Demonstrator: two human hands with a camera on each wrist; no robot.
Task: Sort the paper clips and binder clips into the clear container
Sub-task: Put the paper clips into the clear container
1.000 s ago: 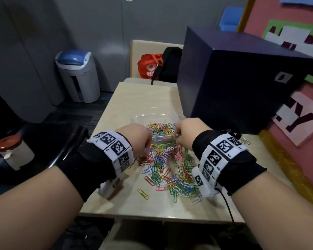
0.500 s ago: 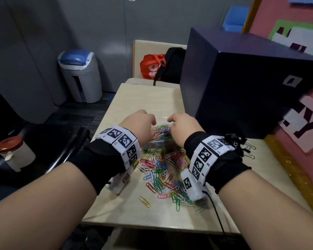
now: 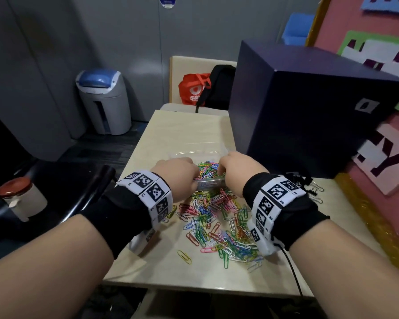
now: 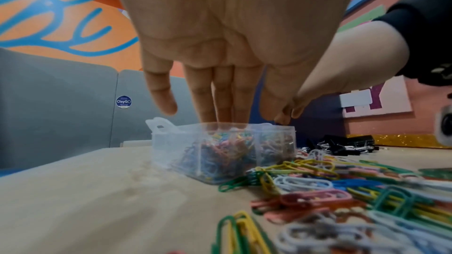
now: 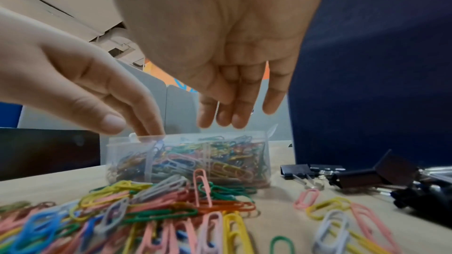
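The clear container [image 3: 209, 172] stands on the table behind the pile and holds many coloured paper clips. Both hands hang over it, fingers straight and pointing down. My left hand [image 4: 220, 99] dips its fingertips into the container [image 4: 220, 154] and holds nothing. My right hand [image 5: 234, 103] hovers just above the container's rim [image 5: 188, 138], also with nothing in it. A loose pile of coloured paper clips [image 3: 217, 217] lies in front of the container, between my wrists. Black binder clips [image 5: 354, 175] lie to the right, by the box.
A large dark blue box [image 3: 309, 111] stands on the table [image 3: 175, 134] close behind and to the right of my right hand [image 3: 235, 171]. The container's clear lid [image 3: 194, 154] lies open behind it. One yellow clip [image 3: 184, 256] lies alone near the front edge.
Both hands have moved forward from the far edge of the pile to over the container. Their fingers have straightened and now point down into it.
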